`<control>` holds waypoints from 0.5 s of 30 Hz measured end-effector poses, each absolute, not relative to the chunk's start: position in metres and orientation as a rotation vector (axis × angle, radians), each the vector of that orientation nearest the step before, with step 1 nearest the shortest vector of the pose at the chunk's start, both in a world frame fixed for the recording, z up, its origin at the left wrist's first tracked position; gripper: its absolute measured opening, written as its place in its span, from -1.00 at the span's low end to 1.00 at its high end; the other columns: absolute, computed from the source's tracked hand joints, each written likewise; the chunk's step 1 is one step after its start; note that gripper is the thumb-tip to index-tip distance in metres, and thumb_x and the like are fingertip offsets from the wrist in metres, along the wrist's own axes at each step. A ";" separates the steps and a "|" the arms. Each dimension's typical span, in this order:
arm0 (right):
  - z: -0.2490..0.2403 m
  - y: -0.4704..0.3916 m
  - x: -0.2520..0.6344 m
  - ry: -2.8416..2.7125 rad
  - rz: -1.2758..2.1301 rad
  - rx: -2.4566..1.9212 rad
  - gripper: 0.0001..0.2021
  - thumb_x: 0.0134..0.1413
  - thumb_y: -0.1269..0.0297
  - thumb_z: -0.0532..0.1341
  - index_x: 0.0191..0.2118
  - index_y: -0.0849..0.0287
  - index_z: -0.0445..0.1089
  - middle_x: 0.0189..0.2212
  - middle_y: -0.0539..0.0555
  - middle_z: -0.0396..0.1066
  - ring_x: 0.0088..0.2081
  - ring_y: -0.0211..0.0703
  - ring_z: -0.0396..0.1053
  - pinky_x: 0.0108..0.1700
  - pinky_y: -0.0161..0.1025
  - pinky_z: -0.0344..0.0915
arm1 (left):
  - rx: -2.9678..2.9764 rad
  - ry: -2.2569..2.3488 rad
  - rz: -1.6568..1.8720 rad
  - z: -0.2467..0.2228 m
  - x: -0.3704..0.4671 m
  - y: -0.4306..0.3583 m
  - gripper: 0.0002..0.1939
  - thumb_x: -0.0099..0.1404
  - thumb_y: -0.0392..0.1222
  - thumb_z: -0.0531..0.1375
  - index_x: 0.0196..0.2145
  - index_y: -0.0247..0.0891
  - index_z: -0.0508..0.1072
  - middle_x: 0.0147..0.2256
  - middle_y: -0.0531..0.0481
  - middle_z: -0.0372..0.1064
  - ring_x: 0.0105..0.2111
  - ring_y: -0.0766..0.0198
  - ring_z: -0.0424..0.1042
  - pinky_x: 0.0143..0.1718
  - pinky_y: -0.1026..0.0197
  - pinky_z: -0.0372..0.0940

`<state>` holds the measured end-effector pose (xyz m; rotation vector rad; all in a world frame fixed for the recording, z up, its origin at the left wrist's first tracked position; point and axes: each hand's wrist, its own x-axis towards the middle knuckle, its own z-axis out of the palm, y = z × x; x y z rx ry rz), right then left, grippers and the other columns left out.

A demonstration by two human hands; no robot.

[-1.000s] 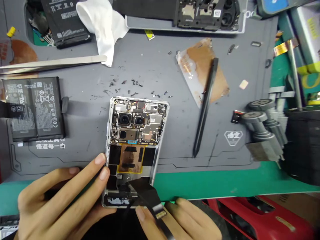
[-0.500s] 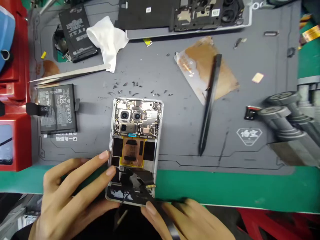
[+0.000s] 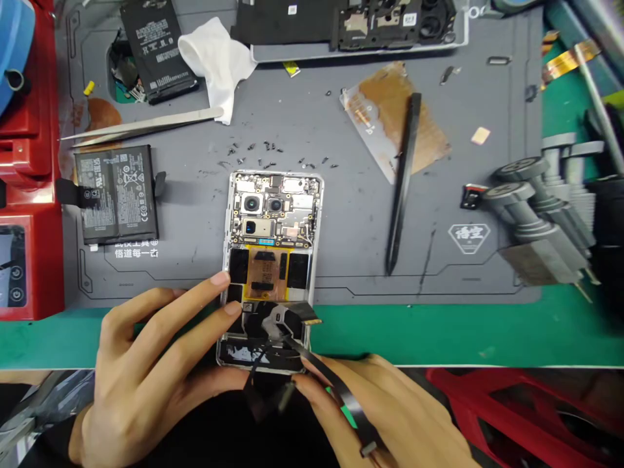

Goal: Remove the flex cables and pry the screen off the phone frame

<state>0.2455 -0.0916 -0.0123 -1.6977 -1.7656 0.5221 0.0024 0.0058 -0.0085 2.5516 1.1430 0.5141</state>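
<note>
An opened phone (image 3: pixel 267 273) lies on the bench's near edge, its circuit board and cameras exposed at the far end. My left hand (image 3: pixel 151 351) steadies it, two fingertips on its left edge and the thumb at the bottom edge. Over the phone's lower end sits a folded black flex cable (image 3: pixel 336 385) with a gold connector; its long strip, with a green patch, runs down across my right hand (image 3: pixel 375 403). The right fingers are closed on this cable by the phone's bottom right corner; the exact pinch point is partly hidden. Beyond the phone lie several tiny screws (image 3: pixel 267 145).
Left stand a removed battery (image 3: pixel 119 195), metal tweezers (image 3: pixel 146 127), a white cloth (image 3: pixel 214 55) and a red machine (image 3: pixel 34 273). Rightward are a black pry stick (image 3: pixel 403 188), a brown-stained plastic sheet (image 3: pixel 370 123) and grey holders (image 3: pixel 541 221). A phone back cover assembly (image 3: pixel 292 26) lies behind.
The whole view has shifted slightly. The flex cable's gold connector has moved up and outward over the phone's right edge, and more of the strip shows across my right hand.
</note>
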 end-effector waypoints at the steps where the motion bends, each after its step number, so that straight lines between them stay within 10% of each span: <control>1: -0.010 -0.091 0.247 -1.773 0.557 -1.705 -0.79 0.45 0.40 0.32 0.10 0.01 0.52 -0.29 -0.10 0.65 -0.43 -0.22 0.57 -0.37 -0.27 0.49 | 2.552 1.149 0.510 -0.009 0.002 0.006 -0.52 0.57 -0.01 0.32 0.35 -0.14 0.51 0.41 0.06 0.43 0.17 0.08 0.48 0.28 -0.06 0.35; 15: -0.001 -0.081 0.222 -1.545 0.440 -1.979 -0.93 0.54 0.34 0.26 -0.08 0.02 0.46 -0.32 -0.13 0.62 -0.38 -0.31 0.58 -0.27 -0.36 0.50 | 2.738 0.943 0.631 -0.017 -0.001 0.016 -0.33 0.35 -0.21 0.54 0.34 -0.35 0.50 0.25 -0.06 0.60 0.02 0.01 0.52 0.00 -0.10 0.36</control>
